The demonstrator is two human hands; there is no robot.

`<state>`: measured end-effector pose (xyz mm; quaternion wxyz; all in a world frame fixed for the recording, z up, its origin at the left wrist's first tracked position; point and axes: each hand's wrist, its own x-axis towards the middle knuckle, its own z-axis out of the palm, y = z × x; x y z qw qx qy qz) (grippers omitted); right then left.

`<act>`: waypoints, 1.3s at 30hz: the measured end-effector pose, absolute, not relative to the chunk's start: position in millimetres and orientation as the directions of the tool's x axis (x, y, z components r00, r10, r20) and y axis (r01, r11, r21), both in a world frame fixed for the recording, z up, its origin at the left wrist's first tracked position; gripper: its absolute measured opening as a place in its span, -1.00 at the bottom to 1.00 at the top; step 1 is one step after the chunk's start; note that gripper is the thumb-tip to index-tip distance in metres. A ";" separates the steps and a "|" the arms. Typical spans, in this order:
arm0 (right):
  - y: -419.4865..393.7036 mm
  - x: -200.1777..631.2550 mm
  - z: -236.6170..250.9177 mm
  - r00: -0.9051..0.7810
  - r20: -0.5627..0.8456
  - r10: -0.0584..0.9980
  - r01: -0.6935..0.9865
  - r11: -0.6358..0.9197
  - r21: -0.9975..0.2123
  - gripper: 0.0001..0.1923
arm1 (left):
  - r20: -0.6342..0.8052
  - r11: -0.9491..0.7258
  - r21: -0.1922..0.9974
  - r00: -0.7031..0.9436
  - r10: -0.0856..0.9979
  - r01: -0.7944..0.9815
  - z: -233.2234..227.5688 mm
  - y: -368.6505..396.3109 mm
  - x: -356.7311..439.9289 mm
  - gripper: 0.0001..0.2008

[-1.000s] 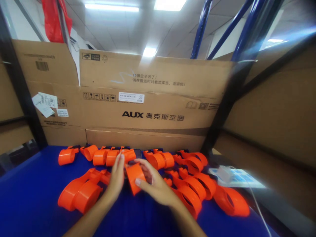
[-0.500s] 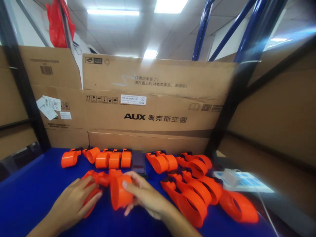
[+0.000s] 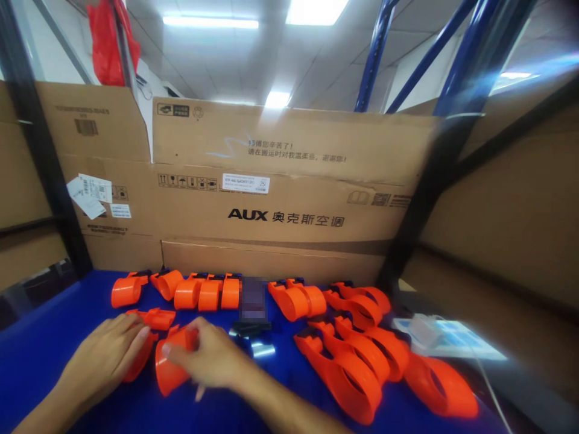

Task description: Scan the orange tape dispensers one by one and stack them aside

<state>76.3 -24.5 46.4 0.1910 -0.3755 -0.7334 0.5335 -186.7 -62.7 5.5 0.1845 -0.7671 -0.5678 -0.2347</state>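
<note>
Fingers [image 3: 178, 349] of the right hand [image 3: 212, 361] curl around an orange cup [image 3: 169, 367] and grip it by its rim. The cup lies tilted on the blue table [image 3: 54, 337], close to the person. The left hand [image 3: 102, 361] lies flat, fingers loose, on another orange part [image 3: 140, 355] just beside the cup. It presses on it but does not close around it.

The cup looks like hard plastic. It is likely light and stiff, and maybe a bit smooth, so it could slip. The round rim or the wide body looks like the best place to hold it. It should not break easily.

More orange parts sit in a back row [image 3: 199, 292] and in a pile [image 3: 362, 355] on the right. A small dark thing [image 3: 251, 328] lies in the middle, too blurry to name. A white plug [image 3: 423, 331] rests on a paper at the right.

Big brown boxes [image 3: 280, 199] stand behind the table. Blue bars [image 3: 375, 54] and bright lamps [image 3: 210, 22] are up above, and a red bag [image 3: 106, 42] hangs at the top left.
</note>
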 end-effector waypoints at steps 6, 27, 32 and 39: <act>-18.0 86.0 38.2 -0.670 -0.029 0.742 0.284 0.220 -0.933 -0.53 | 0.597 -0.268 -0.044 0.240 0.766 0.962 19.8 -53.7 -181.6 -0.67; 28.8 182.8 40.1 -0.010 0.237 0.971 -0.393 0.214 -0.894 -0.70 | 0.246 -0.557 -0.137 0.573 0.782 0.819 52.8 66.1 -32.7 -0.22; 32.2 191.9 46.4 0.065 0.260 0.963 -0.461 0.260 -0.848 -0.72 | 0.280 -0.585 -0.148 0.601 0.748 0.797 58.3 66.2 -36.2 -0.21; 29.9 198.1 51.6 0.017 0.297 0.955 -0.420 0.276 -0.864 -0.73 | 0.444 -0.608 -0.190 0.620 0.647 0.771 97.0 49.8 -52.7 -0.19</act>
